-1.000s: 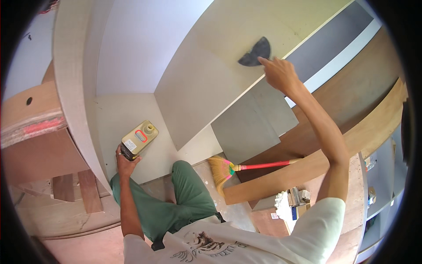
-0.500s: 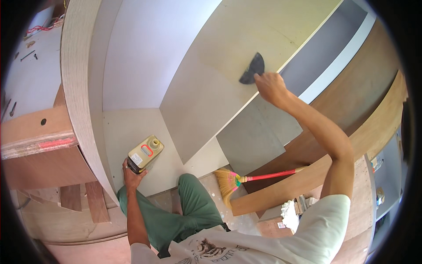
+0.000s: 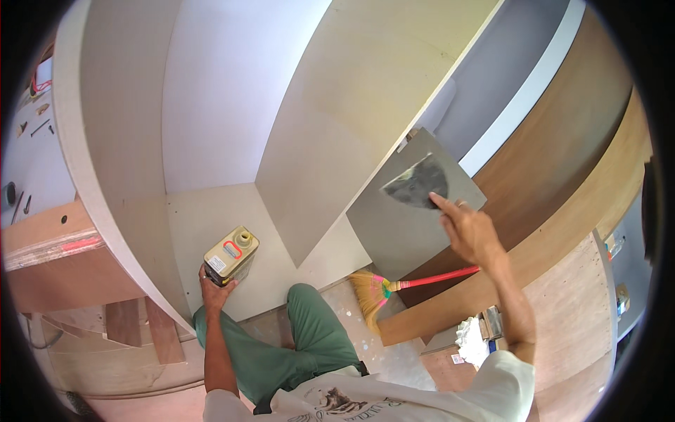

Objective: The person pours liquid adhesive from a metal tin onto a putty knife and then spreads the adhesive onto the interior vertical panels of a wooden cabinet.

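My right hand (image 3: 472,228) grips a dark, half-round flat spreader (image 3: 422,184) by its edge, with the index finger stretched along it. Pale smears show along the spreader's straight side. It is over a grey sheet (image 3: 401,243) to the right of an upright cabinet panel (image 3: 337,126); whether it touches the sheet I cannot tell. A yellowish patch marks the panel's upper part. On the left, my left hand (image 3: 213,288) is wrapped round the lower side of a tan rectangular can (image 3: 232,251) with an uncapped spout, above the pale cabinet board (image 3: 274,281).
A straw broom (image 3: 367,299) with a red handle lies past my knee, beside a curved wooden board (image 3: 450,309). Crumpled white cloth (image 3: 470,339) rests on a box at the lower right. Wood strips (image 3: 165,334) lean at the left, below a ledge with loose screws.
My right hand has brought the spreader down from the cabinet panel to over the grey sheet. My view has shifted slightly. The left hand still holds the can.
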`<state>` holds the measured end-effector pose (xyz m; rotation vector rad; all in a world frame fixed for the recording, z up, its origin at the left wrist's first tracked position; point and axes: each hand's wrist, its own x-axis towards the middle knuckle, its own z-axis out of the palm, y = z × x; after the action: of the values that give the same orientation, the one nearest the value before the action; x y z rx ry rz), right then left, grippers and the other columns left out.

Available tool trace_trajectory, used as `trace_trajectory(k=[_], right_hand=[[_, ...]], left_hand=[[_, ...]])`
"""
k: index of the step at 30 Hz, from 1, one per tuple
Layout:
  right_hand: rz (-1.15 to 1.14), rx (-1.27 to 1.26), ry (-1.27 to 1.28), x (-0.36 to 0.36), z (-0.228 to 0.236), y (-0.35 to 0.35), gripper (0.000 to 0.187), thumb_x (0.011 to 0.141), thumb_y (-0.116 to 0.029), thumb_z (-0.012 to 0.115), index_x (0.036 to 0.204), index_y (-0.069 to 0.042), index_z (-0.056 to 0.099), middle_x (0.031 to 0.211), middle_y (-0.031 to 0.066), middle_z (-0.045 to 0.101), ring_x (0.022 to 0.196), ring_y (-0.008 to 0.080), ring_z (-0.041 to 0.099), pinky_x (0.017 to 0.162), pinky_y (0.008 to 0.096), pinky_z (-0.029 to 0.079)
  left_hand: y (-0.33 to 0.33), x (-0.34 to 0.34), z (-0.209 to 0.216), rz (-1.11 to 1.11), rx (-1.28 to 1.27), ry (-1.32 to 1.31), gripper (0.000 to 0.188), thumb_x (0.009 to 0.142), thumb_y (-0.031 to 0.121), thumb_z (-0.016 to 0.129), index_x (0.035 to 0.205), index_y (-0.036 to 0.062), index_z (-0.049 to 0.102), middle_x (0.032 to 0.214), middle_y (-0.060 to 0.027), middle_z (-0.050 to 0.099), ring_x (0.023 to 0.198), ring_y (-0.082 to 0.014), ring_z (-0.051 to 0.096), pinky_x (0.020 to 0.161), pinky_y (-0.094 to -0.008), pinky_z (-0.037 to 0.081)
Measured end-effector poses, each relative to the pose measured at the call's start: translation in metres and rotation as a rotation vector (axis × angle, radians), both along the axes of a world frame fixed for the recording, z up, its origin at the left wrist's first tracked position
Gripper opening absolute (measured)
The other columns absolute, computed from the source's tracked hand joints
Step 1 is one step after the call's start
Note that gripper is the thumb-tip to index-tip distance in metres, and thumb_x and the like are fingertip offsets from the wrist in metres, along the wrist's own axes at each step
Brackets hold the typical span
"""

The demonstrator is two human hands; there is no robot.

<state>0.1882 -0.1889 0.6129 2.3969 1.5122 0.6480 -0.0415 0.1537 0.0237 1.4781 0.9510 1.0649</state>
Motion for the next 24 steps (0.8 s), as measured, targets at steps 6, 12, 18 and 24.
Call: trace_trajectory(k=[6, 12, 18, 24], right_hand=[[0.254, 0.332, 0.702, 0.012, -0.141, 0.026, 0.057, 0.107, -0.027, 0.055, 0.159, -0.014, 0.036, 0.132, 0.0226, 0.064, 0.110, 0.0422, 0.067, 0.095, 0.0455, 0.053], [0.175, 0.601, 2.222, 0.047, -0.280, 0.120, 0.048, 0.111, -0.037, 0.049, 0.147, -0.006, 0.046, 0.109, 0.0083, 0.064, 0.081, 0.0125, 0.059, 0.067, 0.0278, 0.047], [0.165, 0.559, 2.553, 0.054, -0.356, 0.167, 0.039, 0.111, -0.042, 0.047, 0.123, -0.007, 0.058, 0.103, 0.0067, 0.065, 0.077, 0.0122, 0.060, 0.062, 0.0264, 0.048], [0.021, 0.482, 2.579, 0.081, -0.419, 0.157, 0.043, 0.108, -0.047, 0.050, 0.114, -0.007, 0.063, 0.092, 0.0044, 0.067, 0.067, 0.0099, 0.059, 0.055, 0.0257, 0.046]], left_hand=[[-0.007, 0.005, 0.018, -0.078, -0.042, -0.074, 0.117, 0.061, 0.006, 0.096, 0.154, -0.0026, 0.025, 0.144, -0.0193, 0.050, 0.132, -0.0303, 0.055, 0.116, -0.0397, 0.044], [-0.008, 0.002, 0.021, -0.101, -0.089, -0.193, 0.124, 0.064, 0.001, 0.095, 0.157, 0.0028, 0.012, 0.146, -0.0204, 0.047, 0.132, -0.0290, 0.054, 0.115, -0.0400, 0.045], [0.003, -0.005, 0.016, -0.024, 0.016, 0.036, 0.121, 0.065, 0.020, 0.098, 0.155, 0.0043, 0.020, 0.141, -0.0200, 0.054, 0.130, -0.0315, 0.055, 0.114, -0.0414, 0.045], [0.005, -0.006, 0.030, -0.179, 0.047, 0.440, 0.064, 0.071, 0.027, 0.094, 0.122, -0.0001, 0.067, 0.115, -0.0124, 0.074, 0.109, -0.0275, 0.070, 0.100, -0.0405, 0.053]])
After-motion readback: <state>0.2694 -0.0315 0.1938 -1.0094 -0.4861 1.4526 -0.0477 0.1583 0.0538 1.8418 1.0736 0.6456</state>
